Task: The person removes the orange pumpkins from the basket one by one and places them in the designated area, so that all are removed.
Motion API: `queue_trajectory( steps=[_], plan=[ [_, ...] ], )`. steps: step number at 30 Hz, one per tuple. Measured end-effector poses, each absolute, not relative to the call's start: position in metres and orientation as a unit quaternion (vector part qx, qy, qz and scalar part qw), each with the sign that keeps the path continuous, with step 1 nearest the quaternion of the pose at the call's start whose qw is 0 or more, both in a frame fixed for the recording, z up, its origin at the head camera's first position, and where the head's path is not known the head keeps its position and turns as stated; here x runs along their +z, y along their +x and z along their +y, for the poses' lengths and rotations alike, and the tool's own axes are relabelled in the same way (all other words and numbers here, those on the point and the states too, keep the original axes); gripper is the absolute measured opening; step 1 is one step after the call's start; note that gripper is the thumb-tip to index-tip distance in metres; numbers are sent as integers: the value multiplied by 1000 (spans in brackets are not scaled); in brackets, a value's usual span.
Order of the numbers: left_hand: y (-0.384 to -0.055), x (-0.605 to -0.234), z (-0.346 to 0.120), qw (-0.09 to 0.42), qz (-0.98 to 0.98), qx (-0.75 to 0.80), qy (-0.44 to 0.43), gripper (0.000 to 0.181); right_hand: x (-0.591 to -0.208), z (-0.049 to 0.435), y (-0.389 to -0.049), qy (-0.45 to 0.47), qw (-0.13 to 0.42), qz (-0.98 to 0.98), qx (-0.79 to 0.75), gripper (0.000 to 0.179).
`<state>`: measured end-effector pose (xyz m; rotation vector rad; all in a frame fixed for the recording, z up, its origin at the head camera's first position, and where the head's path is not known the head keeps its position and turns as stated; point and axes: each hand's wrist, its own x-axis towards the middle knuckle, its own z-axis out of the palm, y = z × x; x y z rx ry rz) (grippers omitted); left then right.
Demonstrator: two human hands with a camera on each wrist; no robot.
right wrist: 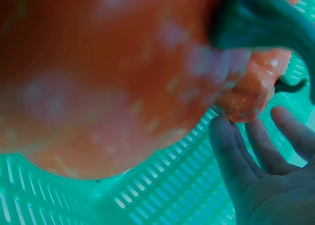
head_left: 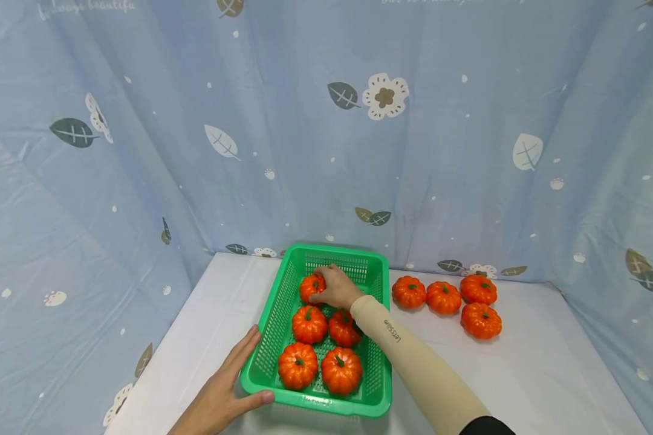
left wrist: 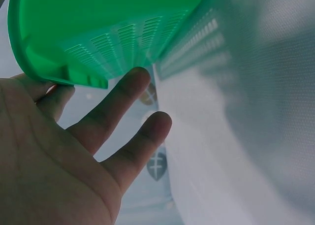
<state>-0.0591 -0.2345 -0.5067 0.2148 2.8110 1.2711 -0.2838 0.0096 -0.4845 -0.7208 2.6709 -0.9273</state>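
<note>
A green plastic basket [head_left: 318,403] holds several small orange-red pumpkins with green stems, among them a front-left pumpkin [head_left: 297,366] and a front-right pumpkin [head_left: 341,371]. Inside its far part, my right hand [head_left: 338,289] grips another pumpkin [head_left: 311,286], thumb on the near side and fingers on the far side. Seen from the right wrist, fingertips [right wrist: 222,124] meet the edge of that pumpkin, while a nearer pumpkin [right wrist: 108,87] fills much of the picture. My left hand [head_left: 223,386] touches the basket's near-left corner; two of its fingers [left wrist: 147,131] stretch out straight, off the basket.
To the right of the basket, several more pumpkins [head_left: 444,298] lie on the white table [head_left: 544,368]. A blue patterned curtain [head_left: 305,151] hangs behind the table and along its sides.
</note>
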Motion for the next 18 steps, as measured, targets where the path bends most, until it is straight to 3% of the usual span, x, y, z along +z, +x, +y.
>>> queue_trajectory(
  steps=[18],
  plan=[
    [-58, -504, -234, 23, 911, 406, 71, 101, -465, 14, -278, -242, 129, 892, -359, 67]
  ],
)
